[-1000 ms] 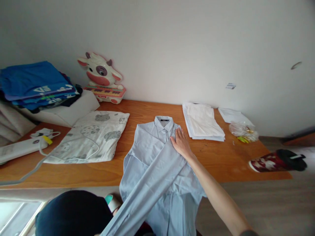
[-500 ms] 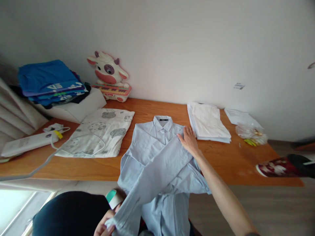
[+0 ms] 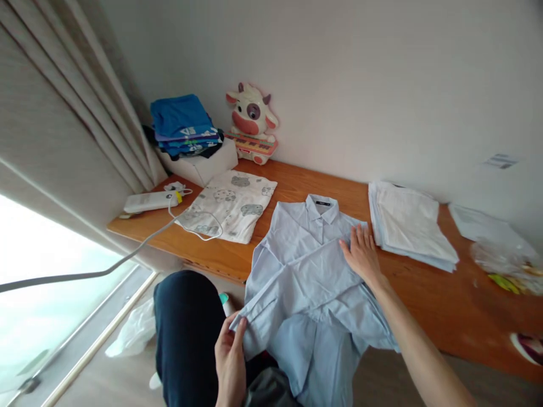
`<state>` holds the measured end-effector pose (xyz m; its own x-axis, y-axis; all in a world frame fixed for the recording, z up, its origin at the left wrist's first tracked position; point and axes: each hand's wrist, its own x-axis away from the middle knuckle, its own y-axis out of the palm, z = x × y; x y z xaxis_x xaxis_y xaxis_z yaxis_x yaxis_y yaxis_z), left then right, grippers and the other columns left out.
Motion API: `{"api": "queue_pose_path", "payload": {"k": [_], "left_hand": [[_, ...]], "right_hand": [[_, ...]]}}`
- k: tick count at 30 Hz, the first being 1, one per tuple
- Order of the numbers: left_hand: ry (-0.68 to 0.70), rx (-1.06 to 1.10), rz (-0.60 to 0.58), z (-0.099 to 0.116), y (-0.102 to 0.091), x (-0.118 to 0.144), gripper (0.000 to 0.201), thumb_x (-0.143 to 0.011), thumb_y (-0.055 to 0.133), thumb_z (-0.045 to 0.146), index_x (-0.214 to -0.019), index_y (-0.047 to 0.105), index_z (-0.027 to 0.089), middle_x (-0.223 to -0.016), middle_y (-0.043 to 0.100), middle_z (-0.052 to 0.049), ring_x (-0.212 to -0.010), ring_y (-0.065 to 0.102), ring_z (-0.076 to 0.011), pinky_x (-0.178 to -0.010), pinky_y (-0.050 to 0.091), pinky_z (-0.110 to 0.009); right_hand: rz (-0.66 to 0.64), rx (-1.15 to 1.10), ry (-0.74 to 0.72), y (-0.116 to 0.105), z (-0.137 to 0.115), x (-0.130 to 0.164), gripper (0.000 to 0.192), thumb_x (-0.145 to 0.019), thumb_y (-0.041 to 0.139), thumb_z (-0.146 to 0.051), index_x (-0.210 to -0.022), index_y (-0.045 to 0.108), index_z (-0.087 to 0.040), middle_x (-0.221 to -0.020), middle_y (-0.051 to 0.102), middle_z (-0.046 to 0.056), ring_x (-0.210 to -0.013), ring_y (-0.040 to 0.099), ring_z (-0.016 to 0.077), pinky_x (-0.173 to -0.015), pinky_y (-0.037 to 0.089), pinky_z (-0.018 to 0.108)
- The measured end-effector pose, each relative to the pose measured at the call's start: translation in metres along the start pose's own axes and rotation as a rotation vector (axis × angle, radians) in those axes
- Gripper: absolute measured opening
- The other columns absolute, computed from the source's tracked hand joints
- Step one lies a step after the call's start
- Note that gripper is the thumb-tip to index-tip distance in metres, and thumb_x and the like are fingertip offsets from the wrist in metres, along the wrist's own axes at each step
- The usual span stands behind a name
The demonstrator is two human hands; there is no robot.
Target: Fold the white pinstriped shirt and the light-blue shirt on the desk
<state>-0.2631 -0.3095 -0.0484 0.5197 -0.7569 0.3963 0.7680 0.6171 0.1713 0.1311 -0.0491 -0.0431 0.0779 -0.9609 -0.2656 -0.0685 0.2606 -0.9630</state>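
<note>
The shirt (image 3: 314, 265) lies collar-up on the table (image 3: 424, 294). The right hand (image 3: 362, 254) presses flat, fingers spread, below its collar; the left hand (image 3: 229, 353) pinches its cuff at the table's edge.

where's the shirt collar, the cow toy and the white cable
shirt collar (image 3: 322, 207), head view, on the collar's front below the label
cow toy (image 3: 251, 113), head view, on its face
white cable (image 3: 139, 246), head view, mid-run off the desk edge
</note>
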Motion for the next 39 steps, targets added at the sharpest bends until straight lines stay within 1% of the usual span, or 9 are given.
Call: {"api": "queue_pose_path", "payload": {"k": [8, 14, 17, 20, 26, 30, 33, 36, 39], "left_hand": [[0.168, -0.170, -0.086, 0.057, -0.006, -0.046, 0.049, -0.081, 0.089, 0.056, -0.109, 0.077, 0.018, -0.082, 0.075, -0.001, -0.068, 0.062, -0.0153, -0.059, 0.048, -0.020], [0.065, -0.168, -0.146, 0.017, -0.006, -0.080, 0.062, -0.078, 0.090, 0.061, -0.119, 0.073, 0.017, -0.095, 0.082, -0.005, -0.077, 0.075, -0.0211, -0.068, 0.059, -0.027], [0.043, -0.264, -0.232, -0.003, -0.016, -0.084, 0.062, -0.077, 0.090, 0.058, -0.121, 0.075, 0.016, -0.112, 0.084, -0.011, -0.103, 0.080, -0.0317, -0.090, 0.064, -0.038], [0.013, -0.334, -0.349, -0.010, -0.018, -0.088, 0.064, -0.080, 0.088, 0.055, -0.128, 0.076, 0.014, -0.130, 0.081, -0.016, -0.128, 0.073, -0.0391, -0.113, 0.056, -0.050], [0.016, -0.397, -0.500, -0.008, -0.005, -0.105, 0.070, -0.068, 0.092, 0.060, -0.120, 0.082, 0.015, -0.122, 0.084, -0.017, -0.132, 0.070, -0.0457, -0.118, 0.052, -0.058], [-0.045, -0.349, -0.477, -0.005, -0.006, -0.103, 0.069, -0.066, 0.096, 0.057, -0.118, 0.083, 0.014, -0.118, 0.085, -0.016, -0.124, 0.074, -0.0419, -0.105, 0.060, -0.047], [-0.070, -0.282, -0.393, -0.001, -0.012, -0.092, 0.066, -0.064, 0.097, 0.057, -0.111, 0.084, 0.013, -0.104, 0.086, -0.013, -0.102, 0.080, -0.0357, -0.085, 0.064, -0.038], [-0.122, -0.223, -0.334, 0.004, -0.018, -0.079, 0.064, -0.060, 0.099, 0.058, -0.100, 0.084, 0.011, -0.088, 0.084, -0.010, -0.076, 0.077, -0.0286, -0.068, 0.062, -0.033], [-0.118, -0.319, -0.332, 0.006, -0.021, -0.068, 0.062, -0.064, 0.097, 0.059, -0.099, 0.085, 0.010, -0.091, 0.085, -0.010, -0.080, 0.077, -0.0295, -0.070, 0.061, -0.033]], "right_hand": [[-0.112, -0.107, 0.079, 0.007, 0.015, -0.013, 0.094, -0.108, 0.038, -0.068, -0.170, 0.031, 0.003, -0.180, 0.022, 0.028, -0.169, 0.019, 0.0413, -0.137, 0.018, 0.059], [0.085, -0.350, 0.059, -0.039, 0.009, 0.015, 0.072, -0.111, 0.036, -0.059, -0.170, 0.037, -0.018, -0.179, 0.035, 0.016, -0.167, 0.030, 0.0314, -0.137, 0.020, 0.061], [0.196, -0.470, 0.091, -0.069, 0.015, 0.069, 0.056, -0.110, 0.047, -0.054, -0.158, 0.056, -0.027, -0.161, 0.059, 0.013, -0.151, 0.053, 0.0295, -0.130, 0.039, 0.054], [0.248, -0.527, 0.291, -0.085, 0.026, 0.147, 0.044, -0.106, 0.057, -0.054, -0.138, 0.070, -0.026, -0.134, 0.073, 0.014, -0.123, 0.069, 0.0306, -0.111, 0.053, 0.051], [0.655, -0.760, 0.894, -0.055, 0.019, 0.306, 0.043, -0.095, 0.072, -0.054, -0.124, 0.068, -0.024, -0.118, 0.076, 0.010, -0.106, 0.074, 0.0289, -0.092, 0.060, 0.044], [0.372, -0.985, 0.983, -0.026, -0.005, 0.342, 0.044, -0.086, 0.079, -0.056, -0.123, 0.071, -0.035, -0.129, 0.079, 0.006, -0.119, 0.076, 0.0344, -0.094, 0.065, 0.050], [0.085, -1.128, 0.937, -0.023, -0.012, 0.336, 0.033, -0.078, 0.084, -0.057, -0.103, 0.081, -0.035, -0.112, 0.085, 0.005, -0.108, 0.080, 0.0391, -0.090, 0.066, 0.054], [0.184, -1.179, 0.962, -0.035, -0.003, 0.330, 0.025, -0.076, 0.083, -0.056, -0.086, 0.083, -0.033, -0.093, 0.086, 0.005, -0.085, 0.081, 0.0391, -0.076, 0.066, 0.055], [0.227, -1.169, 0.961, -0.052, 0.017, 0.332, 0.023, -0.073, 0.083, -0.053, -0.087, 0.084, -0.035, -0.095, 0.086, 0.005, -0.084, 0.081, 0.0393, -0.071, 0.067, 0.054]]}}
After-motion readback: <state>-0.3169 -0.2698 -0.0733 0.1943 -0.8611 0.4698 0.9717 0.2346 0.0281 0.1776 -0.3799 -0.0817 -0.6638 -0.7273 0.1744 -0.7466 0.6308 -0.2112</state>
